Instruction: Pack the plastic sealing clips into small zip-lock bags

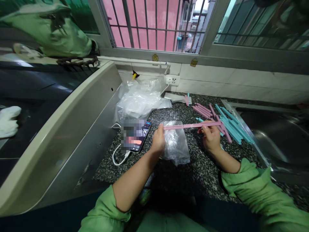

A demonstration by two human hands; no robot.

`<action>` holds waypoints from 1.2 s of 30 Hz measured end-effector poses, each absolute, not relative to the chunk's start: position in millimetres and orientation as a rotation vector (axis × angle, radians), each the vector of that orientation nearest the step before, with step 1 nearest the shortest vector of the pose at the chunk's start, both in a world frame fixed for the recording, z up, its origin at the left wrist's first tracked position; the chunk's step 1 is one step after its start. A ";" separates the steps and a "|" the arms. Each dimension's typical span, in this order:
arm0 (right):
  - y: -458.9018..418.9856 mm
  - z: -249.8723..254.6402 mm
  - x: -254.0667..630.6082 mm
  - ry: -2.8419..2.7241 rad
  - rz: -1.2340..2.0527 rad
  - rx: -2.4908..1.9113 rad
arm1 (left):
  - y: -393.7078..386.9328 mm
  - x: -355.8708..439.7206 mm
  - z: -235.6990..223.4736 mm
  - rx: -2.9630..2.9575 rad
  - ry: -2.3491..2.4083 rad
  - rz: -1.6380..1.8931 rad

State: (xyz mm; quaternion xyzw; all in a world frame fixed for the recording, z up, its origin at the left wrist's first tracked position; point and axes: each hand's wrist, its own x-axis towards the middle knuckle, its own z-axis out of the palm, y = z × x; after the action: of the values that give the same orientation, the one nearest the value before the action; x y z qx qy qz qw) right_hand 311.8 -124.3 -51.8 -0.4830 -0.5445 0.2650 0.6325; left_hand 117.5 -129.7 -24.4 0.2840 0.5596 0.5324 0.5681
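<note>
A long, thin pink plastic strip (183,126) is stretched level between my two hands, above the speckled dark countertop (154,170). My left hand (158,140) pinches its left end. Near its right end, my right hand (211,139) grips it between thumb and fingers. Under the strip lies a clear plastic bag (177,148), close to my left hand. Several loose pink strips (202,110) and light blue strips (233,129) are spread just beyond and to the right of my right hand.
Left of my left hand lies a phone (144,137) with a white cable (117,163). Crumpled clear plastic bags (138,101) are heaped behind it, near a wall socket (173,80). A metal sink (277,135) borders the right side; a cream-edged appliance (79,96) stands left.
</note>
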 end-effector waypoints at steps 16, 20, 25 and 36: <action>-131.5 -45.8 304.0 -1.484 0.657 -1.203 | -128.9 118.9 -40.8 0.878 1.200 1.274; -133.1 -45.5 305.2 -1.502 0.618 -1.250 | -126.3 120.6 -47.5 0.853 0.983 1.269; -123.6 -47.5 313.8 -1.275 0.613 -1.186 | -126.0 122.1 -50.1 0.900 0.781 1.197; -119.0 -54.6 306.3 -1.180 0.822 -1.218 | -128.9 121.3 -51.0 0.846 0.702 1.071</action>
State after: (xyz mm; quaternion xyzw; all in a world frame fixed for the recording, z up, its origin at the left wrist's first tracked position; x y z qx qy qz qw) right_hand 306.3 -119.0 -54.6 -0.5227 -0.5067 0.3528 0.5879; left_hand 121.3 -128.9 -51.0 0.3828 0.3174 0.4844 0.7197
